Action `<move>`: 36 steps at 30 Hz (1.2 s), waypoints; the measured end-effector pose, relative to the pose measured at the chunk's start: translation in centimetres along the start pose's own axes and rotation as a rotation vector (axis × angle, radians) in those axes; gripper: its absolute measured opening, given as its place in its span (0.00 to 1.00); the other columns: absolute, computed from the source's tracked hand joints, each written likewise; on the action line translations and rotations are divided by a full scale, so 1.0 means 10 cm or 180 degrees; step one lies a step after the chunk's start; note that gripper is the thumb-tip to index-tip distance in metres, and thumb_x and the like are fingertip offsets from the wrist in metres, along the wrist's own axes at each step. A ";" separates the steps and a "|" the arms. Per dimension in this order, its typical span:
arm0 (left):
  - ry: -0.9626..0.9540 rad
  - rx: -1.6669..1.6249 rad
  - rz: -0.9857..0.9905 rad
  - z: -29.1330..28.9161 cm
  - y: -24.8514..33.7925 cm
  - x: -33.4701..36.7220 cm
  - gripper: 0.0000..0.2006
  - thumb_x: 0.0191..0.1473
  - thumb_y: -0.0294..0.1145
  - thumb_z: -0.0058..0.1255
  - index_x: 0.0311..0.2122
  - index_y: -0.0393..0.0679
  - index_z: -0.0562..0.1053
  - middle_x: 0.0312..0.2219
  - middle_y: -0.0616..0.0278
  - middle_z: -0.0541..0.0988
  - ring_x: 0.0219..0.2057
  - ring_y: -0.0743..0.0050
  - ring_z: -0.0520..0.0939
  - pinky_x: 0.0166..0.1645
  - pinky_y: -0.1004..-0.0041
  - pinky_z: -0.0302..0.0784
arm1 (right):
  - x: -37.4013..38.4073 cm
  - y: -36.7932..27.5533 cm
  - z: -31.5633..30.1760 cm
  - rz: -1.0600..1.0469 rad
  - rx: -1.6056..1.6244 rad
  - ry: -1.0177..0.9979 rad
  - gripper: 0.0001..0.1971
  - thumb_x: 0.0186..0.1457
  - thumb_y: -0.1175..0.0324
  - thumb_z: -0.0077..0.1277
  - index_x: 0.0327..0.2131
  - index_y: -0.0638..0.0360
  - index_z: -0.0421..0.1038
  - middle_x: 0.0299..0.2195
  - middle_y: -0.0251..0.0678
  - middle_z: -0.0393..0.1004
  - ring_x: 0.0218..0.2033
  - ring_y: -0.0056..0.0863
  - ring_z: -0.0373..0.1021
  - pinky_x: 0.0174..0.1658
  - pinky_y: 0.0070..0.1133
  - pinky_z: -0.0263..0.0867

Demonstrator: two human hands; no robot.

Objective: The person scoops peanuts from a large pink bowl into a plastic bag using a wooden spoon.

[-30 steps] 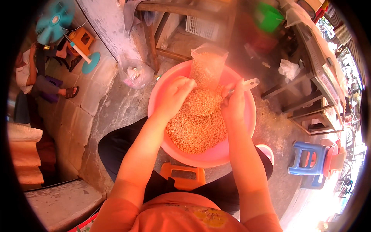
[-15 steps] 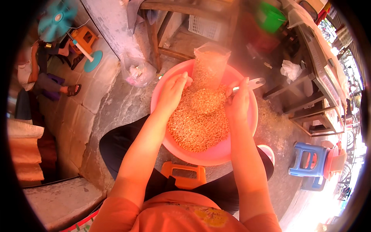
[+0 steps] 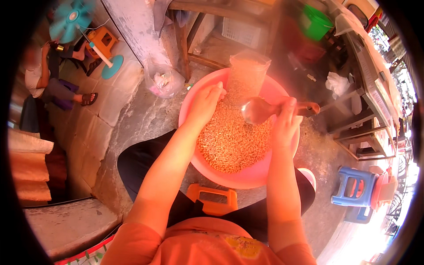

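Observation:
A pink basin point(image 3: 238, 181) full of small yellow-orange kernels point(image 3: 229, 145) stands before me, between my legs. At its far side a clear plastic bag point(image 3: 247, 75), partly filled with the same kernels, leans upright. My left hand point(image 3: 208, 104) is closed at the bag's left edge; the fingers' exact hold is partly hidden. My right hand point(image 3: 286, 121) grips the handle of a shiny metal scoop point(image 3: 256, 110) over the right part of the basin. The scoop is tilted, its round head just beside the bag's lower part, and no heap of kernels shows on it.
Beneath the basin's near side is an orange stool point(image 3: 214, 207). A wooden frame point(image 3: 207, 61) and a bag of litter point(image 3: 163, 84) lie beyond. At right stand a table point(image 3: 362, 119) and blue stool point(image 3: 353, 185); at left, a fan point(image 3: 112, 66) and a seated person point(image 3: 39, 79).
The scoop, heaped with kernels earlier, has been turned over and moved right, and its heap is gone. My right hand has rotated with it. My left hand stays by the bag.

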State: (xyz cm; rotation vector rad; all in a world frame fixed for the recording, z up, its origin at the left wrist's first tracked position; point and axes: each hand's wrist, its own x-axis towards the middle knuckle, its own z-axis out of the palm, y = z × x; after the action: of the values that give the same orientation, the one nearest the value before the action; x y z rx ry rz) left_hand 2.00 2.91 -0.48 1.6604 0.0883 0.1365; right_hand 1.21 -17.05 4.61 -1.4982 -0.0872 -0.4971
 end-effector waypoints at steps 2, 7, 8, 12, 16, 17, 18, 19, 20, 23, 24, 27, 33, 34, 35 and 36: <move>0.0004 0.0046 -0.0019 0.02 0.00 0.01 0.22 0.60 0.47 0.39 0.34 0.35 0.74 0.30 0.59 0.77 0.35 0.73 0.75 0.44 0.72 0.68 | 0.06 0.02 -0.13 -0.0233 -0.0559 0.0293 0.21 0.62 0.60 0.37 0.21 0.64 0.68 0.16 0.30 0.66 0.18 0.19 0.62 0.24 0.19 0.59; -0.0034 0.0319 -0.0146 0.03 -0.06 0.03 0.25 0.59 0.50 0.37 0.36 0.33 0.73 0.33 0.55 0.77 0.39 0.68 0.76 0.46 0.72 0.68 | 0.20 0.20 -0.23 -0.0501 -0.1997 0.0777 0.17 0.58 0.59 0.42 0.23 0.62 0.70 0.17 0.42 0.72 0.20 0.38 0.70 0.26 0.31 0.63; -0.0034 0.0345 -0.0176 0.03 -0.06 0.02 0.26 0.59 0.51 0.36 0.37 0.32 0.73 0.35 0.54 0.77 0.40 0.67 0.76 0.47 0.71 0.67 | 0.20 0.26 -0.24 -0.0488 -0.2203 0.0481 0.17 0.58 0.59 0.43 0.23 0.62 0.71 0.18 0.44 0.72 0.21 0.41 0.70 0.27 0.33 0.64; -0.0159 0.0494 -0.0271 0.03 -0.10 0.04 0.28 0.59 0.53 0.34 0.41 0.32 0.72 0.40 0.51 0.77 0.45 0.64 0.75 0.51 0.70 0.65 | 0.15 0.22 -0.18 0.0028 -0.2775 -0.0537 0.18 0.57 0.57 0.43 0.24 0.61 0.71 0.21 0.49 0.72 0.24 0.47 0.69 0.30 0.35 0.64; -0.0082 0.0319 -0.0193 0.05 -0.10 0.05 0.26 0.59 0.52 0.38 0.38 0.33 0.73 0.37 0.54 0.76 0.43 0.67 0.74 0.50 0.70 0.66 | 0.07 0.04 -0.05 0.0222 -0.2088 -0.0989 0.20 0.60 0.56 0.40 0.24 0.63 0.71 0.19 0.41 0.71 0.21 0.36 0.69 0.27 0.30 0.63; -0.0069 0.0285 -0.0207 0.04 -0.10 0.04 0.26 0.59 0.52 0.38 0.38 0.33 0.73 0.37 0.54 0.76 0.43 0.67 0.74 0.50 0.70 0.66 | 0.05 -0.06 -0.02 0.0343 -0.1806 -0.1018 0.21 0.60 0.56 0.39 0.24 0.63 0.71 0.18 0.38 0.70 0.21 0.32 0.68 0.27 0.28 0.62; -0.0063 0.0248 -0.0216 0.03 -0.10 0.04 0.26 0.59 0.52 0.38 0.39 0.33 0.73 0.38 0.54 0.76 0.42 0.67 0.74 0.50 0.71 0.66 | 0.03 -0.16 0.01 0.0465 -0.1529 -0.1033 0.21 0.61 0.56 0.38 0.24 0.63 0.71 0.18 0.36 0.69 0.20 0.29 0.67 0.27 0.26 0.62; -0.0074 0.0274 -0.0256 0.03 -0.10 0.03 0.26 0.59 0.52 0.38 0.39 0.33 0.73 0.38 0.54 0.76 0.42 0.67 0.74 0.50 0.71 0.66 | 0.01 -0.24 0.02 0.0522 -0.1305 -0.0988 0.22 0.62 0.57 0.37 0.24 0.63 0.70 0.17 0.34 0.68 0.21 0.25 0.66 0.27 0.24 0.61; -0.0084 0.0299 -0.0296 0.01 -0.10 0.03 0.26 0.59 0.52 0.37 0.39 0.33 0.73 0.38 0.55 0.76 0.42 0.67 0.74 0.50 0.71 0.65 | 0.00 -0.29 0.02 0.0579 -0.1080 -0.0944 0.22 0.62 0.57 0.35 0.24 0.64 0.70 0.16 0.31 0.66 0.21 0.22 0.64 0.27 0.23 0.60; -0.0219 0.0427 -0.0414 0.03 -0.03 0.02 0.27 0.59 0.52 0.37 0.39 0.33 0.73 0.38 0.55 0.76 0.43 0.68 0.74 0.51 0.71 0.65 | 0.00 -0.15 -0.09 0.0438 -0.0682 -0.0578 0.21 0.62 0.55 0.36 0.25 0.62 0.69 0.21 0.31 0.67 0.24 0.21 0.63 0.29 0.22 0.57; -0.0275 0.0491 -0.0460 0.03 -0.01 0.01 0.27 0.59 0.52 0.37 0.40 0.33 0.72 0.38 0.55 0.76 0.43 0.68 0.73 0.51 0.72 0.64 | 0.02 -0.09 -0.12 0.0197 -0.0778 -0.0332 0.22 0.62 0.56 0.36 0.24 0.62 0.69 0.20 0.31 0.66 0.23 0.21 0.62 0.28 0.22 0.58; -0.0279 0.0717 -0.0380 0.06 -0.01 0.00 0.31 0.59 0.56 0.33 0.43 0.32 0.71 0.41 0.49 0.76 0.46 0.60 0.74 0.51 0.67 0.65 | 0.14 -0.01 -0.20 -0.0198 -0.1142 0.0315 0.21 0.62 0.56 0.36 0.25 0.64 0.69 0.20 0.34 0.69 0.23 0.26 0.66 0.28 0.24 0.62; -0.0262 0.0939 -0.0387 0.03 -0.05 0.00 0.30 0.59 0.55 0.33 0.43 0.31 0.71 0.39 0.45 0.76 0.45 0.55 0.75 0.49 0.65 0.65 | 0.22 0.21 -0.24 0.0164 -0.2441 0.0283 0.17 0.60 0.55 0.41 0.33 0.61 0.69 0.27 0.43 0.75 0.30 0.41 0.73 0.33 0.33 0.66; -0.0282 0.1007 -0.0387 0.03 -0.04 0.00 0.30 0.58 0.55 0.33 0.42 0.31 0.71 0.38 0.44 0.76 0.44 0.54 0.75 0.49 0.65 0.66 | 0.21 0.20 -0.24 0.0112 -0.2386 0.0197 0.17 0.60 0.55 0.42 0.33 0.61 0.69 0.26 0.43 0.75 0.30 0.41 0.73 0.32 0.33 0.66; -0.0302 0.1076 -0.0387 0.03 -0.03 0.00 0.30 0.58 0.55 0.33 0.41 0.31 0.72 0.36 0.44 0.77 0.43 0.53 0.76 0.48 0.65 0.66 | 0.20 0.19 -0.24 0.0059 -0.2330 0.0110 0.17 0.59 0.55 0.42 0.33 0.61 0.69 0.26 0.43 0.75 0.29 0.41 0.73 0.32 0.33 0.66; -0.0317 0.1142 -0.0385 0.03 0.00 -0.01 0.30 0.58 0.54 0.33 0.40 0.31 0.72 0.35 0.43 0.77 0.42 0.52 0.76 0.48 0.64 0.66 | 0.19 0.14 -0.22 0.0003 -0.2274 0.0020 0.17 0.59 0.55 0.42 0.33 0.62 0.69 0.25 0.43 0.75 0.28 0.41 0.73 0.31 0.32 0.66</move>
State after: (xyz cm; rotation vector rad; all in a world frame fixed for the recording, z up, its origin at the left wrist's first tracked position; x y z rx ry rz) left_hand 1.98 2.64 -0.55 2.0110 0.1439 -0.0582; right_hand 2.85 -19.72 3.81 -2.1924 0.1099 -0.5625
